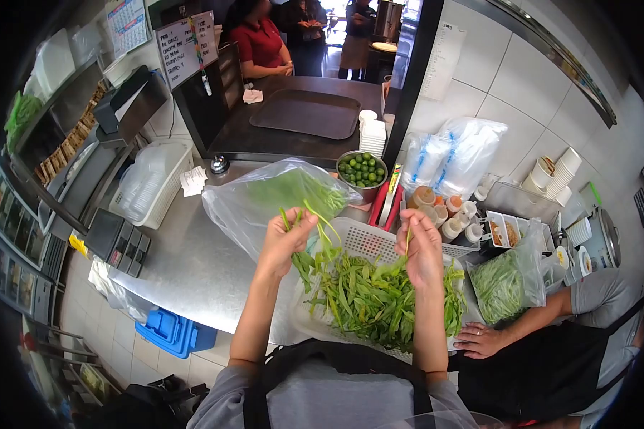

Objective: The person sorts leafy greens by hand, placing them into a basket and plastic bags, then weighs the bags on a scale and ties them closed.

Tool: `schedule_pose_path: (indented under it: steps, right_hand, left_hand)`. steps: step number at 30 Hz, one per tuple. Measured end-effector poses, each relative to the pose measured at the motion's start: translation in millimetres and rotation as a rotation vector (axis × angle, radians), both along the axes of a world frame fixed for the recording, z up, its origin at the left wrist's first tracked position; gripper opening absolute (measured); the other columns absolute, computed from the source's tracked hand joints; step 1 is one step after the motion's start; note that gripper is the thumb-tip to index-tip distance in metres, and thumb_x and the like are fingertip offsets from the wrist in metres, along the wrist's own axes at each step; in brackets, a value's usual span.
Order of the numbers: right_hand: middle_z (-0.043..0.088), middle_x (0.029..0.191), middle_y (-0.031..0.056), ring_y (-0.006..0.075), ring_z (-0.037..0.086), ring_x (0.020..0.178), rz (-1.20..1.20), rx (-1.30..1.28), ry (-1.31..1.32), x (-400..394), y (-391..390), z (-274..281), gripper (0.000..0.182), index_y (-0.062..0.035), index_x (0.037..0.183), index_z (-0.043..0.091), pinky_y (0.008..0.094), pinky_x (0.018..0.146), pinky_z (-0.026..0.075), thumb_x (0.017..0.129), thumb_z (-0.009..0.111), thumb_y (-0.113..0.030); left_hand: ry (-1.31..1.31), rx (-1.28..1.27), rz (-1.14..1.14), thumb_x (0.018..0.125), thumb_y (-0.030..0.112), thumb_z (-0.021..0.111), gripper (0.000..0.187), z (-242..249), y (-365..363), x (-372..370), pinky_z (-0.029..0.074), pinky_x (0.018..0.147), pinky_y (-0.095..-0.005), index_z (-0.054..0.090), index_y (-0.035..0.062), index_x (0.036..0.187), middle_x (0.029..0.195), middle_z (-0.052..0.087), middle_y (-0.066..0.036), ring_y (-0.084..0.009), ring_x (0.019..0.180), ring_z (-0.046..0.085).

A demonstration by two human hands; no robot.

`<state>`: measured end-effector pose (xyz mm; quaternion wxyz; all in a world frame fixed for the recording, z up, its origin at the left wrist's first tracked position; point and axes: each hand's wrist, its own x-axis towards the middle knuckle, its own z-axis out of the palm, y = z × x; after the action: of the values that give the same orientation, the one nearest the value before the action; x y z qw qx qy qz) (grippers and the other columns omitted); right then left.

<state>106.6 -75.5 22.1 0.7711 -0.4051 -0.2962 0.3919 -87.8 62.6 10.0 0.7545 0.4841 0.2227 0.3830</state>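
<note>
Presently, legible writing is limited to the upper left of the frame. The whiteboard (186, 46) carries a handwritten list in dark capitals; one line appears to begin "CHICKEN", and the remainder cannot be read with certainty. Print on the calendar (127, 25) and on the paper sheet (444, 61), upper right of centre, is too small to read.

The left hand (288, 239), at centre, is closed around several green stalks (330, 230). Their long axis runs from upper left to lower right — stem ends at the top, leaves hanging downward. The right hand (423, 250), right of centre, pinches a thin stem (408, 245) between thumb and fingers; this stem stands nearly vertical. Below both hands, leafy greens (368, 300) fill the white perforated basket (358, 236), their leaves lying in mixed directions.
</note>
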Motion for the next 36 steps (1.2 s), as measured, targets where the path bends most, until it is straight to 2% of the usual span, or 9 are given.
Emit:
schedule_pose_path:
  steps: [5, 15, 21, 23, 26, 29, 30, 33, 36]
  right_hand:
    - [0.051, 0.078, -0.0028, 0.0062, 0.048, 0.069, 0.072, -0.145, -0.372, -26.3, -7.1, -4.9, 0.014, -0.0009, 0.094, 0.060, 0.0205, 0.062, 0.038, 0.084, 0.061, -0.010]
    - [0.057, 0.081, -0.0020, 0.0037, 0.051, 0.075, 0.244, -0.248, -0.349, -23.3, -42.9, -35.6, 0.006, -0.0002, 0.087, 0.058, 0.0188, 0.064, 0.040, 0.082, 0.062, -0.002]
    - [0.061, 0.077, -0.0013, 0.0030, 0.051, 0.069, -0.169, -0.395, -0.506, 8.9, -127.4, 13.8, 0.010, 0.0004, 0.089, 0.063, 0.0184, 0.061, 0.040, 0.081, 0.064, -0.006]
    - [0.064, 0.075, 0.0020, 0.0097, 0.057, 0.065, -0.365, -0.476, -0.563, 24.2, -141.3, 5.4, 0.019, -0.0013, 0.092, 0.063, 0.0219, 0.061, 0.043, 0.077, 0.068, -0.011]
    - [0.066, 0.089, 0.0079, 0.0223, 0.062, 0.074, -0.539, -1.088, -1.147, 50.2, -146.7, -24.1, 0.028, -0.0059, 0.100, 0.064, 0.0294, 0.066, 0.047, 0.076, 0.069, -0.017]
    - [0.063, 0.096, 0.0105, 0.0288, 0.060, 0.087, -0.910, -1.189, -1.785, 39.4, -127.6, -51.7, 0.034, -0.0086, 0.102, 0.064, 0.0349, 0.074, 0.047, 0.071, 0.070, -0.023]
    - [0.058, 0.108, 0.0114, 0.0283, 0.051, 0.104, -0.837, -1.113, -1.575, 35.0, -113.4, -56.3, 0.027, -0.0067, 0.097, 0.065, 0.0395, 0.085, 0.040, 0.074, 0.068, -0.021]
    - [0.062, 0.087, 0.0133, 0.0313, 0.059, 0.083, -0.562, -0.650, -1.382, 26.0, -57.1, -83.5, 0.014, -0.0037, 0.085, 0.064, 0.0429, 0.072, 0.047, 0.074, 0.061, -0.012]
    - [0.062, 0.080, 0.0199, 0.0343, 0.062, 0.075, -0.099, -0.835, -1.472, -5.2, 4.3, -159.4, 0.014, -0.0025, 0.078, 0.063, 0.0439, 0.063, 0.049, 0.072, 0.054, -0.012]
  left_hand:
    - [0.134, 0.280, -0.060, 0.080, 0.012, 0.067, 0.008, 0.0, -32.3, 21.9, 0.028, 0.047, -0.0161, 0.061, 0.0069, 0.077, 0.065, 0.052, 0.006, 0.0000, 0.053, 0.039]
    - [0.172, 0.478, -0.206, 0.079, 0.006, 0.067, 0.013, -9.6, -58.6, 27.7, 0.036, 0.061, -0.0183, 0.063, 0.0021, 0.091, 0.083, 0.057, 0.002, -0.0048, 0.067, 0.044]
    - [0.289, 0.353, -0.128, 0.082, 0.007, 0.064, 0.013, -0.2, -48.1, 4.0, 0.031, 0.056, -0.0162, 0.063, 0.0021, 0.094, 0.073, 0.050, 0.006, -0.0014, 0.064, 0.039]
    - [0.310, 0.350, -0.104, 0.083, 0.009, 0.063, 0.013, -2.4, -45.9, 0.5, 0.028, 0.054, -0.0167, 0.063, 0.0016, 0.094, 0.071, 0.049, 0.007, -0.0009, 0.062, 0.037]
    - [0.335, 0.346, -0.105, 0.086, 0.016, 0.061, 0.017, -6.0, -42.4, 0.9, 0.023, 0.048, -0.0179, 0.064, 0.0010, 0.094, 0.067, 0.045, 0.008, -0.0003, 0.055, 0.032]
    - [0.310, 0.262, -0.158, 0.088, 0.018, 0.057, 0.019, -12.4, -44.2, 3.4, 0.022, 0.045, -0.0185, 0.064, 0.0012, 0.095, 0.065, 0.044, 0.007, 0.0001, 0.051, 0.031]
    - [0.290, 0.291, -0.169, 0.091, 0.020, 0.053, 0.021, -14.8, -45.0, 6.2, 0.021, 0.043, -0.0183, 0.064, 0.0030, 0.096, 0.064, 0.044, 0.006, 0.0003, 0.049, 0.031]
    - [0.363, 0.379, -0.153, 0.092, 0.019, 0.051, 0.021, -26.9, -40.9, 28.0, 0.028, 0.045, -0.0208, 0.063, 0.0034, 0.099, 0.063, 0.047, 0.001, -0.0039, 0.051, 0.038]
    - [0.507, 0.915, 0.075, 0.089, 0.014, 0.051, 0.021, -125.6, -17.4, 59.1, 0.044, 0.070, -0.0345, 0.060, 0.0024, 0.103, 0.084, 0.060, -0.018, -0.0298, 0.076, 0.056]
